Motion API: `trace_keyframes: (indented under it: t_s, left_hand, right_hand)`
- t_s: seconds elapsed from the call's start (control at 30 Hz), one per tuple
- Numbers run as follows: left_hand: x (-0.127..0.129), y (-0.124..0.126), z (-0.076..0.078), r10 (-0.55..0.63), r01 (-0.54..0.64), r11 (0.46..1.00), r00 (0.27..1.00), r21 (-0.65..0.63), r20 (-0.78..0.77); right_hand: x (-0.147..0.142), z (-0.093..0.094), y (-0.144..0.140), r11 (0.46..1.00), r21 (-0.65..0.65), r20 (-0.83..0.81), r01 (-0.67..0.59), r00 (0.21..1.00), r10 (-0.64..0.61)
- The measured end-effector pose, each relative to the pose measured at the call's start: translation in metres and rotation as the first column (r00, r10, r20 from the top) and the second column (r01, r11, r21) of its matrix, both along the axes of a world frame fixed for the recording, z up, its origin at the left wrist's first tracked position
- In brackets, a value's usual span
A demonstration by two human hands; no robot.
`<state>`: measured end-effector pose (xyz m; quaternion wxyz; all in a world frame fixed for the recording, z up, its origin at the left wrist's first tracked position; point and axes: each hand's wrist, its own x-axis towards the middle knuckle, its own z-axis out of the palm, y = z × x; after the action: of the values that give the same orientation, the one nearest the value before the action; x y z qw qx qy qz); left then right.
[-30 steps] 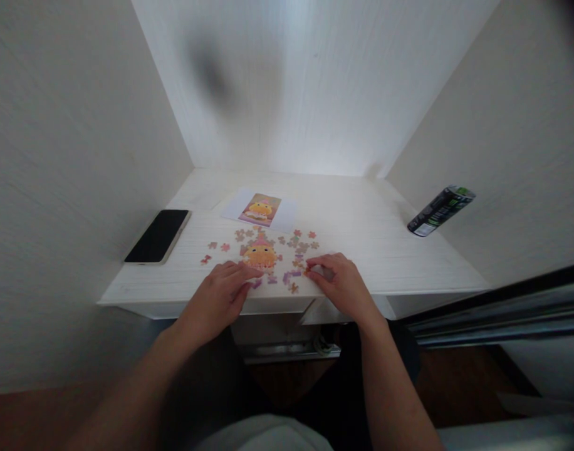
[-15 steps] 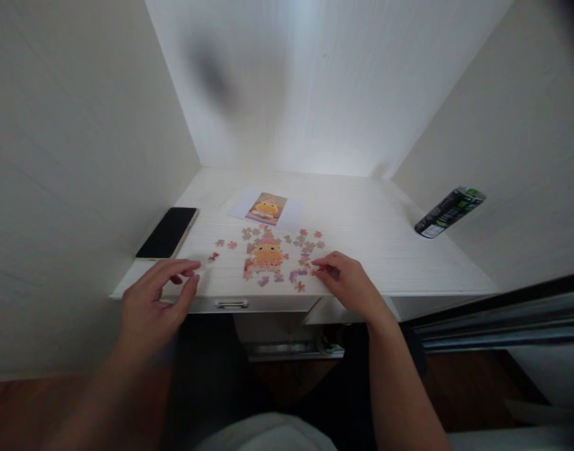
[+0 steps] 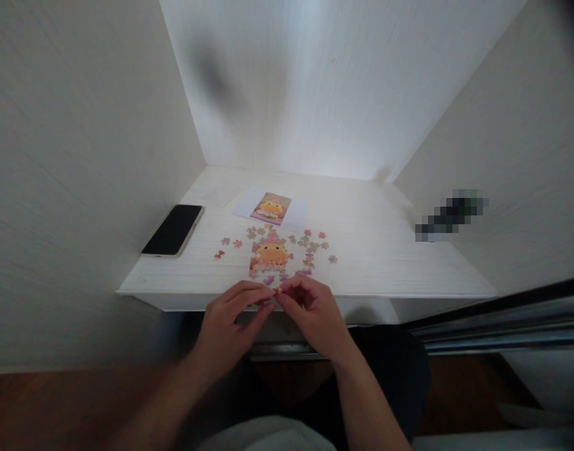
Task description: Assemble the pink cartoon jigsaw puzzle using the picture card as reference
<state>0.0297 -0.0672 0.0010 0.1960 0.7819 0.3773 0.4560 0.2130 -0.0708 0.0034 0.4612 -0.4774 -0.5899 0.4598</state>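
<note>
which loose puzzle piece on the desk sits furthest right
The lone loose piece right of the scattered cluster, standing apart on bare white desk, with no other pieces beside it.

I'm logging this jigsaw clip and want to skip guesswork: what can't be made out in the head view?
- Head view: the piece pinched between the left hand and right hand is too small, mostly covered by fingertips.
- The object at the desk's right is pixelated.
- The loose pieces are too small for their print to be read.
- The reference picture is too small for detail.
</note>
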Motion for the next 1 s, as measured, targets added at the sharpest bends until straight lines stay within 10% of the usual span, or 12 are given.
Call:
trace_keyframes:
  t_s: [0.2, 0.47, 0.63, 0.8, 1.0]
  left_hand:
    - [0.000, 0.003, -0.004, -0.008, 0.043, 0.976, 0.987, -0.212, 0.161]
    - [-0.013, 0.019, 0.008, 0.002, 0.287, 0.679, 0.919, -0.675, 0.393]
    - [-0.021, 0.035, 0.024, -0.034, 0.257, 0.652, 0.950, -0.713, 0.311]
    - [-0.021, 0.045, 0.025, -0.077, 0.255, 0.710, 0.955, -0.657, 0.288]
    - [-0.030, 0.059, 0.019, -0.013, -0.003, 0.959, 0.998, -0.283, -0.055]
  right_hand:
    - [-0.010, -0.011, -0.003, 1.000, -0.025, -0.075, -0.004, 0.997, 0.002]
    - [0.001, 0.011, 0.004, 0.955, 0.238, 0.342, -0.177, 0.936, 0.089]
    - [0.007, 0.022, 0.019, 0.902, 0.335, 0.422, -0.274, 0.899, 0.117]
    - [0.005, 0.021, 0.030, 0.891, 0.351, 0.443, -0.287, 0.889, 0.112]
    - [0.009, 0.012, 0.047, 0.897, 0.385, 0.481, -0.215, 0.877, 0.004]
